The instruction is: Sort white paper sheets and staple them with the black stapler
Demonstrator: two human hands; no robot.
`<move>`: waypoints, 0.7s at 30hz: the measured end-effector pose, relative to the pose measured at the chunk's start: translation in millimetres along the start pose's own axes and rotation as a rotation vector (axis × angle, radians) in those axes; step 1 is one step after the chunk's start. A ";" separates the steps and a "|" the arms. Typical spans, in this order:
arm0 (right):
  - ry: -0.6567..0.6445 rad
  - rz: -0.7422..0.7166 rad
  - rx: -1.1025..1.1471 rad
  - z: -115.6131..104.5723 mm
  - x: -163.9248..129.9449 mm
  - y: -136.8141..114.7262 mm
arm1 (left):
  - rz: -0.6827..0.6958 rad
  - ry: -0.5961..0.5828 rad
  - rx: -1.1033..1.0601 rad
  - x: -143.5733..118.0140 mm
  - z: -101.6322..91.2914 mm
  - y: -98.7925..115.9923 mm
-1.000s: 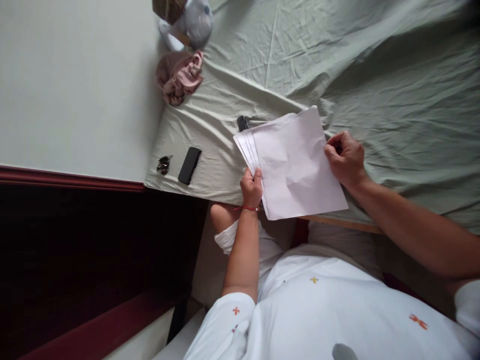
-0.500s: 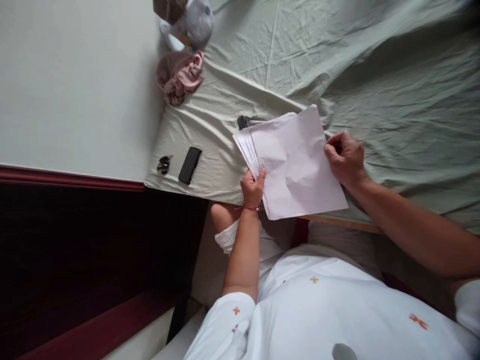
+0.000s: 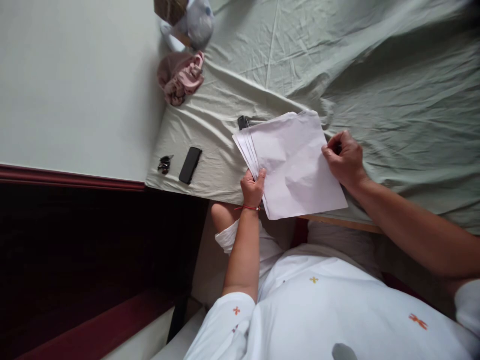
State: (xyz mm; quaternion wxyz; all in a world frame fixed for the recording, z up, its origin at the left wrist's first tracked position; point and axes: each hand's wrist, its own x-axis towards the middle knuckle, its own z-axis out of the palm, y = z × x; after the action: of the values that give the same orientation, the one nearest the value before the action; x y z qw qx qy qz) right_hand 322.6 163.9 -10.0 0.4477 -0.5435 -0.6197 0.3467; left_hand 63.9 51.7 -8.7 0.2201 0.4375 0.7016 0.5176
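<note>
Left hand [image 3: 252, 187] and right hand [image 3: 344, 160] gripping fanned paper stack [image 3: 294, 167], green bedsheet [image 3: 393, 75], phone [image 3: 190, 165]

bed [image 3: 375, 65], phone [image 3: 190, 165], keys [image 3: 164, 164], papers [image 3: 296, 165]

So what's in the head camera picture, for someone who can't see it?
Two bare hands hold a fanned stack of white paper sheets over a wrinkled pale green bedsheet: left hand at the bottom corner, right hand pinching the right edge. A flat black phone lies nearby.
</note>
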 end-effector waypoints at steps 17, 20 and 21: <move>-0.055 -0.026 0.148 1.6 1.1 3.8 | 0.006 0.011 0.062 1.6 0.4 -6.9; -0.043 -0.039 0.140 2.8 0.8 5.9 | 0.018 0.008 0.075 1.8 0.2 -7.1; -0.038 -0.044 0.134 3.0 0.3 5.9 | 0.024 0.008 0.073 1.8 0.1 -7.1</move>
State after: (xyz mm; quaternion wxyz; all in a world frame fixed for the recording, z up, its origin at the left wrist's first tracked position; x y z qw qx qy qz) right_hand 322.0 165.3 -16.4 0.4788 -0.4918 -0.6153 0.3876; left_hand 60.3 52.7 -15.0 0.1949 0.4517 0.7156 0.4959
